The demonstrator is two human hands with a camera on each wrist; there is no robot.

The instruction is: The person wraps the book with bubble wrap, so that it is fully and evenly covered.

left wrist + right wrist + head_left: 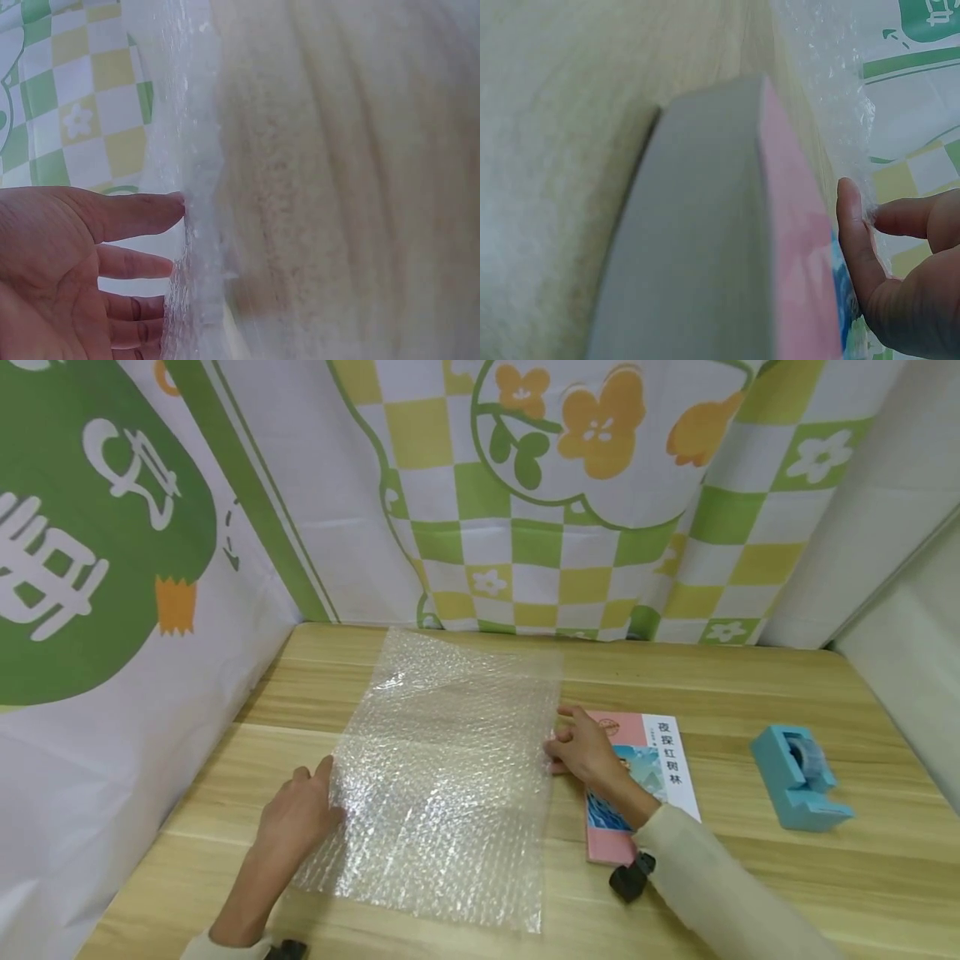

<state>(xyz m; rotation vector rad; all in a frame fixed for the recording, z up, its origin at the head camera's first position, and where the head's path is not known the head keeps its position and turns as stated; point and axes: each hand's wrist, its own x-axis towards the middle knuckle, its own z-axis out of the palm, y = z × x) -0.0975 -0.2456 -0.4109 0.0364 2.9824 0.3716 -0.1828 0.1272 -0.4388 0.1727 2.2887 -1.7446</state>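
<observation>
A clear sheet of bubble wrap (442,777) lies spread flat on the wooden table, its far end reaching toward the curtain. My left hand (300,814) is at the sheet's left edge; in the left wrist view the thumb and fingers of this hand (82,277) stretch out and touch the bubble wrap (196,187). At the right edge my right hand (588,752) pinches the wrap between thumb and finger, as the right wrist view of the hand (907,262) shows. Under that hand and wrist lies a pink-and-white book (678,777), partly covered by the forearm.
A blue tape dispenser (798,785) with a roll of clear tape stands on the right of the wooden table (750,893). Behind the table hangs a green, yellow and white checked curtain (540,543). White cloth (75,793) borders the left side.
</observation>
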